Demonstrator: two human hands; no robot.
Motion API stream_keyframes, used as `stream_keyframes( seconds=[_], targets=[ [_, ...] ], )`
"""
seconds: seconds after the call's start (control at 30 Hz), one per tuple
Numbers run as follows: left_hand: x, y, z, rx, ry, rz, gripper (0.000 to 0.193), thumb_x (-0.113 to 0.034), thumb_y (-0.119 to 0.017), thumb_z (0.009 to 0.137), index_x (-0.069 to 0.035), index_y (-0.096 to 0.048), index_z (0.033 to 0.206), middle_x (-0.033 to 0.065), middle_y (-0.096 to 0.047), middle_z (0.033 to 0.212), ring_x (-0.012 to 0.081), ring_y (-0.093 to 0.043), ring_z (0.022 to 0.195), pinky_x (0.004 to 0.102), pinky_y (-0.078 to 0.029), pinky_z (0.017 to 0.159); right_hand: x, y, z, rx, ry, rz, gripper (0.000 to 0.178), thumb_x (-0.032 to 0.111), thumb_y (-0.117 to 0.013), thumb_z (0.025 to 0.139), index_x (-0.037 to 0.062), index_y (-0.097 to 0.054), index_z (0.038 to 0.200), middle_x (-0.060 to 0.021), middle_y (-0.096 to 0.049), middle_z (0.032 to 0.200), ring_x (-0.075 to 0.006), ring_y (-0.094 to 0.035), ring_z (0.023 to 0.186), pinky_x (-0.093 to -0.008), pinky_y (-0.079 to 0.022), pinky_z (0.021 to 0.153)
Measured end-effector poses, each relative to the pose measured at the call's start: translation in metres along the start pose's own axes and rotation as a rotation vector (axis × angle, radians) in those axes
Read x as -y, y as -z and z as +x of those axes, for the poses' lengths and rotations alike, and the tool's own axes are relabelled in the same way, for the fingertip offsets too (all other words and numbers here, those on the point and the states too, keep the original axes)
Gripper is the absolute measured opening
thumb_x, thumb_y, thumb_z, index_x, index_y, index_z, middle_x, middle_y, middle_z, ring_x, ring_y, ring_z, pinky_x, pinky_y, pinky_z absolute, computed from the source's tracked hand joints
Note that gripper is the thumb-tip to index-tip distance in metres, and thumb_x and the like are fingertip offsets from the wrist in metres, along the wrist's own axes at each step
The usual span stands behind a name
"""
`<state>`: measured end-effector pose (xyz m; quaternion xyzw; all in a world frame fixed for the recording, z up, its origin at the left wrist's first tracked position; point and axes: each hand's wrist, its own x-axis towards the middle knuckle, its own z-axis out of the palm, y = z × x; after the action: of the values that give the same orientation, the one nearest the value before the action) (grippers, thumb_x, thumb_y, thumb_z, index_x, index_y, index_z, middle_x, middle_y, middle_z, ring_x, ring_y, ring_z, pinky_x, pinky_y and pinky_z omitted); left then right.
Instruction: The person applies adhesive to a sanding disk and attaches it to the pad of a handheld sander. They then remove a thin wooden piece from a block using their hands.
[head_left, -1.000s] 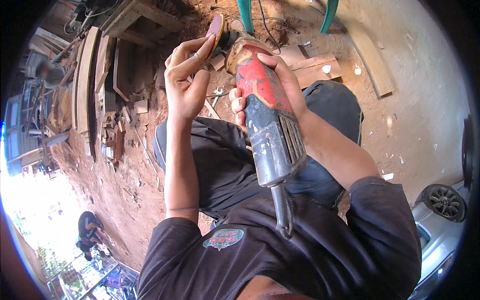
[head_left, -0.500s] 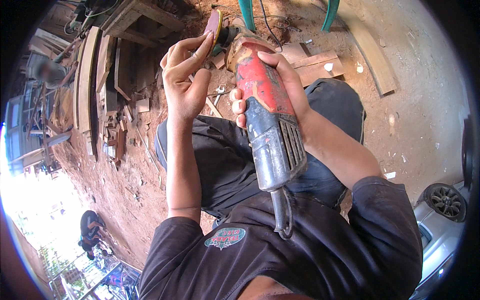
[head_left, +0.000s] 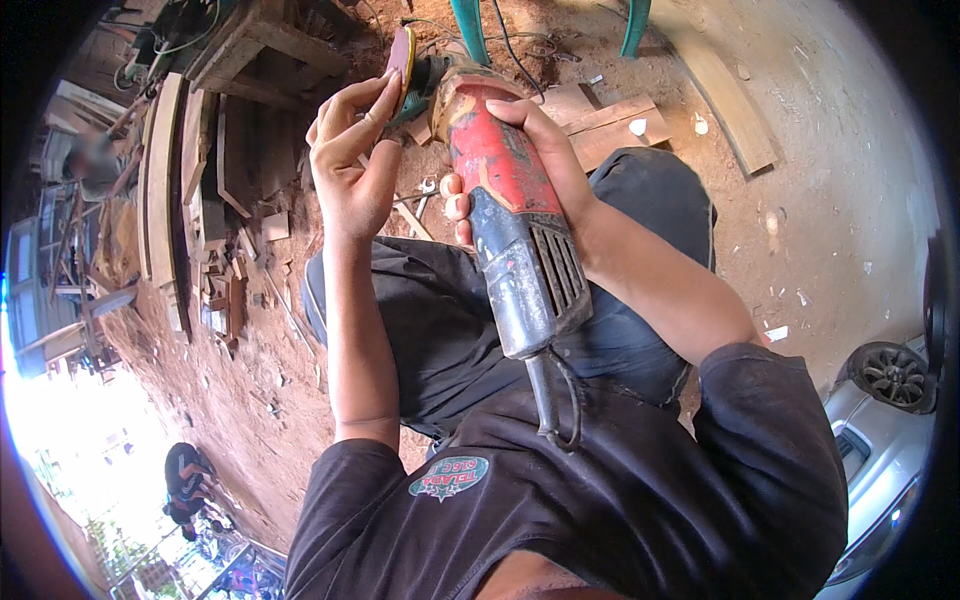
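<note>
Seen from across the workshop, long tan wooden planks (head_left: 160,180) lie at upper left of the frame. Right of them, the worker's bare left hand (head_left: 350,175) has its thumb spread apart, fingertips seemingly touching a thin, pinkish-red, yellow-edged disc (head_left: 401,52) just above, at upper centre. The disc sits at the head of a scuffed red-and-black power tool (head_left: 505,175), whose long axis slants down and rightward. The right hand (head_left: 557,165) wraps its red body; the left is nearer the disc.
</note>
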<state>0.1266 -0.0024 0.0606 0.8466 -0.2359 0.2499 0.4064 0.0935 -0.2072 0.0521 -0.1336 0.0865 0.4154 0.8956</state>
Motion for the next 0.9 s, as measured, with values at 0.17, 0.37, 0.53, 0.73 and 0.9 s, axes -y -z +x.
stream_keyframes(
  seconds=[0.17, 0.37, 0.53, 0.73, 0.9],
  targets=[
    [0.0001, 0.0017, -0.0010, -0.005, -0.016, 0.001, 0.055, 0.000, -0.056, 0.069, -0.007, -0.076, 0.119, 0.0108, -0.070, 0.118, 0.0280, -0.059, 0.122, 0.0402, -0.039, 0.109, 0.0018, 0.0009, 0.0007, -0.005, -0.009, -0.046, 0.056, 0.053, -0.062, 0.088, 0.0024, -0.051, 0.108, -0.0135, -0.063, 0.086, -0.0276, -0.068, 0.069, -0.0459, -0.060, 0.063],
    [0.0018, 0.0053, -0.0040, 0.027, -0.026, 0.143, 0.056, 0.000, -0.055, 0.070, -0.013, -0.077, 0.120, 0.0071, -0.067, 0.128, 0.0303, -0.050, 0.135, 0.0430, -0.031, 0.116, 0.0009, 0.0045, 0.0052, -0.023, -0.037, -0.022, 0.060, 0.056, -0.060, 0.087, -0.0014, -0.057, 0.104, -0.0161, -0.066, 0.086, -0.0280, -0.069, 0.070, -0.0444, -0.061, 0.067],
    [-0.0029, 0.0042, -0.0020, 0.017, -0.023, 0.131, 0.056, 0.000, -0.055, 0.070, -0.012, -0.077, 0.120, 0.0073, -0.067, 0.130, 0.0303, -0.050, 0.134, 0.0429, -0.031, 0.116, 0.0022, -0.0004, 0.0007, -0.030, -0.034, -0.028, 0.056, 0.055, -0.061, 0.088, 0.0037, -0.051, 0.107, -0.0129, -0.062, 0.084, -0.0260, -0.066, 0.068, -0.0447, -0.060, 0.062],
    [-0.0033, 0.0037, -0.0012, 0.026, -0.024, 0.109, 0.057, -0.001, -0.055, 0.070, -0.010, -0.076, 0.122, 0.0079, -0.066, 0.130, 0.0303, -0.050, 0.134, 0.0422, -0.031, 0.116, 0.0030, 0.0039, 0.0011, 0.020, -0.011, -0.056, 0.058, 0.056, -0.058, 0.087, -0.0008, -0.060, 0.100, -0.0174, -0.068, 0.081, -0.0296, -0.070, 0.069, -0.0436, -0.062, 0.067],
    [-0.0031, 0.0023, -0.0023, 0.018, -0.001, 0.069, 0.057, -0.001, -0.054, 0.070, -0.009, -0.075, 0.122, 0.0091, -0.066, 0.130, 0.0304, -0.050, 0.134, 0.0431, -0.031, 0.116, 0.0026, 0.0013, -0.0008, 0.005, -0.012, -0.042, 0.058, 0.056, -0.058, 0.087, -0.0008, -0.059, 0.101, -0.0167, -0.067, 0.082, -0.0291, -0.070, 0.069, -0.0437, -0.062, 0.068]
  ],
)
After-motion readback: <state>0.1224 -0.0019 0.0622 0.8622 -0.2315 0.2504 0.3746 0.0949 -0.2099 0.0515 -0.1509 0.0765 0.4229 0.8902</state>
